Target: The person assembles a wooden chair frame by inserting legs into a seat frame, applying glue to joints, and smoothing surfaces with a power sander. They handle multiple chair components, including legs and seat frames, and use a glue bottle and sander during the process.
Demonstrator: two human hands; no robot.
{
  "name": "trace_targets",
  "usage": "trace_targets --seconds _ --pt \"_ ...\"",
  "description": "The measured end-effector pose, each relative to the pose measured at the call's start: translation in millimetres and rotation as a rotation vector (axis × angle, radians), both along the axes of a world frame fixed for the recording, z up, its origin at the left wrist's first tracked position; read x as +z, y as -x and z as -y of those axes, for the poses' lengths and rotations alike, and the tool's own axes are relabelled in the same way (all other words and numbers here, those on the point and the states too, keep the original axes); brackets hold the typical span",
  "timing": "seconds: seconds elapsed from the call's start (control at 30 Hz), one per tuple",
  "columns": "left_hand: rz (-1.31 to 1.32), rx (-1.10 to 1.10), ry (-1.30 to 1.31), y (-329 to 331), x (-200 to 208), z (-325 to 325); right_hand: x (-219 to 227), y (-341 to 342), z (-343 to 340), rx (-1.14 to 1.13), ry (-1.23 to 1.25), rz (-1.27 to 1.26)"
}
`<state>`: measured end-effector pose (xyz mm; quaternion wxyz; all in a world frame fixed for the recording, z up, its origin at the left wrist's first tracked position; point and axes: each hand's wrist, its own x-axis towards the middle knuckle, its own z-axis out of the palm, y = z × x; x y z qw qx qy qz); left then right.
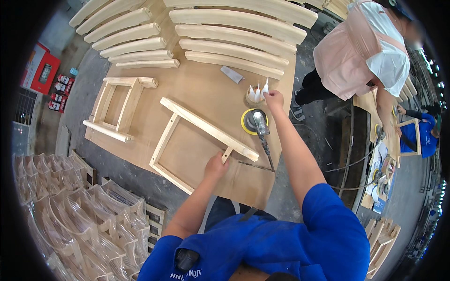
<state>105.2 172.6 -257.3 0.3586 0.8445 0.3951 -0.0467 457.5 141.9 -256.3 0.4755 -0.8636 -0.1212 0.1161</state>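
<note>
Counting off the head view: two wooden frames, the held frame (208, 127) at the near edge of the brown-topped table (187, 84) and a second frame (129, 107) left of it. Two groups of curved slats beyond the held frame: left group (126, 37) about seven visible, right group (234, 49) about five. One sander (258, 122), right of the held frame. One round tub (253, 100) and three white nozzle bottles, past its far right; two stand in the tub, the third bottle (265, 88) is at the right hand (274, 100). One grey piece (232, 74) beyond it too.

Right arm stretched well forward, nearly straight, fingertips pinching the third bottle. Left arm bent, lower; left hand (216, 166) curled around the held frame's short crosspiece, fingers partly hidden.
</note>
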Motion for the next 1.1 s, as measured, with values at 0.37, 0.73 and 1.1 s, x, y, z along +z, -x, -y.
trace_targets --seconds 0.37,0.73,1.1 --pt "0.067 -0.005 -0.06 2.6 -7.1 2.4 39.6 68.6 28.0 0.482 0.44 0.125" --pt "0.014 -0.013 -0.02 1.1 -8.0 -0.4 72.3 107.8 90.0 0.514 0.389 0.303" --pt "0.029 -0.015 -0.039 0.0 -0.8 -0.7 111.5 203.5 159.9 0.954 0.651 0.358"
